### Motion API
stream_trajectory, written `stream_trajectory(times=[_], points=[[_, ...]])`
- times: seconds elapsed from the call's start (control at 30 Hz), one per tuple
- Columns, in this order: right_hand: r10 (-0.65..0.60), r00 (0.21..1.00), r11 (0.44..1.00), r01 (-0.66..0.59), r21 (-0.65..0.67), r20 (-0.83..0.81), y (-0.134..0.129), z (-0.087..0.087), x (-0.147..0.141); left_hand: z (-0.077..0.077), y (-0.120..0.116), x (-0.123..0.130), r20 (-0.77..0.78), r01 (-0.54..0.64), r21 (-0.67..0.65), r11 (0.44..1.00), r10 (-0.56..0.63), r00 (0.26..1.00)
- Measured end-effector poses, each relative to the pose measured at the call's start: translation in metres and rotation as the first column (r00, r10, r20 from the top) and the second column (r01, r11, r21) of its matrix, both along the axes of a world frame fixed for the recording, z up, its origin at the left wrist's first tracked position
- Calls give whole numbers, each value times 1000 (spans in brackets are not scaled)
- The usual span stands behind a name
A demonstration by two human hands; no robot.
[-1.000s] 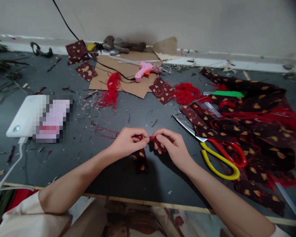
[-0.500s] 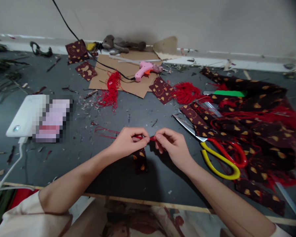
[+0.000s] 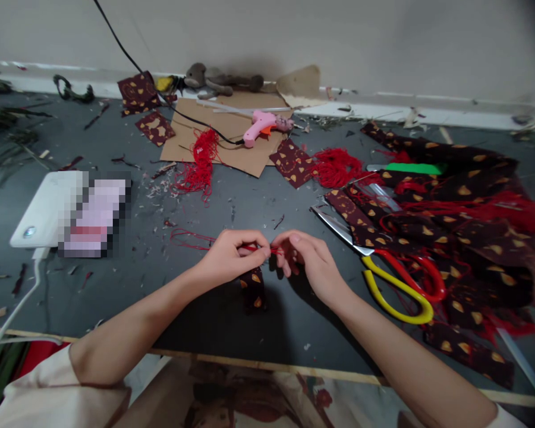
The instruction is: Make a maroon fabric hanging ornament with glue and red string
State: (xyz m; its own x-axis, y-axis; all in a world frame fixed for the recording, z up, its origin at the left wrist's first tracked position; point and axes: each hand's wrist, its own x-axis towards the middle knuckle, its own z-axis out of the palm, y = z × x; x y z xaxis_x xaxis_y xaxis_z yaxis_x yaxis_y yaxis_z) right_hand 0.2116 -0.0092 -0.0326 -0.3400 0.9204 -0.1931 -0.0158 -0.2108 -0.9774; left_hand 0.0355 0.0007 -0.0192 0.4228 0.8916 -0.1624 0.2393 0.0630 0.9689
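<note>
A plain grey wall (image 3: 361, 47) runs behind the desk (image 3: 160, 321), with a white ledge (image 3: 468, 116) along its foot. The desk has a dark grey top, speckled with scraps, and a pale, wood-coloured front edge. Soft light falls on the wall, which darkens toward the upper right corner. Faint shading lies on the wall above the middle of the ledge.
</note>
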Motion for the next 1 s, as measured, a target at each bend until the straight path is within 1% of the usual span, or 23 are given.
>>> stream_trajectory(times=[0.07,0.1,0.17,0.2,0.27,0.33,0.43,0.5,0.53,0.57,0.6,0.63,0.67,0.7,0.73,0.77,0.8,0.83,0.87,0.9,0.93,0.97,1.0], points=[[72,997,997,-72,3,-4,0,-1,0,0,0,0,11,24,-18,1000,-24,1000],[108,994,994,-109,31,14,-1,-1,1,0,-1,0,11,36,-27,999,-36,999],[166,977,972,-185,147,135,-2,-1,2,0,0,0,2,55,-33,998,-55,998],[174,957,948,-227,223,232,-3,-1,3,0,0,0,-5,60,-33,998,-61,998],[142,892,881,-311,356,430,-4,0,4,1,1,0,-12,65,-32,997,-65,998],[89,836,821,-369,436,541,-4,0,5,2,1,1,-7,69,-38,997,-69,998],[58,829,779,-386,494,557,-5,2,4,1,1,2,-4,74,-45,996,-74,997],[60,848,779,-370,507,527,-6,3,3,-1,1,3,-29,85,-22,996,-85,996],[62,858,787,-356,503,510,-6,3,3,-2,0,3,-55,84,20,996,-82,995],[56,869,800,-334,499,492,-6,3,2,-4,0,2,-84,66,93,993,-58,995],[43,880,814,-306,493,474,-5,3,3,-6,0,0,-103,23,203,979,-2,995],[22,890,831,-270,487,456,-5,2,3,-7,-1,-2,-98,-54,342,938,93,991],[-9,898,847,-227,481,439,-4,2,4,-8,-2,-4,-55,-160,486,859,212,976],[-44,905,861,-181,476,423,-4,3,5,-8,-3,-6,29,-268,600,754,314,949],[-83,910,870,-134,475,407,-3,4,6,-8,-5,-8,122,-344,656,672,355,927],[-120,910,875,-92,476,396,-2,6,7,-7,-7,-9,180,-363,652,666,330,927],[-153,907,875,-60,480,393,-2,8,7,-5,-9,-8,203,-321,591,740,249,947],[-185,898,868,-41,495,400,-2,12,7,-3,-11,-5,202,-190,463,866,105,974],[-214,883,851,-42,524,418,-2,16,7,-1,-14,-1,182,-9,256,967,-39,983],[-243,858,821,-66,567,452,-3,20,6,2,-17,6,219,96,58,994,-107,970],[-273,824,780,-113,616,496,-4,25,4,5,-19,13,279,131,-97,987,-100,955],[-300,785,730,-178,660,543,-7,29,2,8,-21,20,376,143,-235,961,-46,926],[-316,748,681,-249,688,584,-10,33,-1,12,-23,26,483,143,-356,923,51,874]])
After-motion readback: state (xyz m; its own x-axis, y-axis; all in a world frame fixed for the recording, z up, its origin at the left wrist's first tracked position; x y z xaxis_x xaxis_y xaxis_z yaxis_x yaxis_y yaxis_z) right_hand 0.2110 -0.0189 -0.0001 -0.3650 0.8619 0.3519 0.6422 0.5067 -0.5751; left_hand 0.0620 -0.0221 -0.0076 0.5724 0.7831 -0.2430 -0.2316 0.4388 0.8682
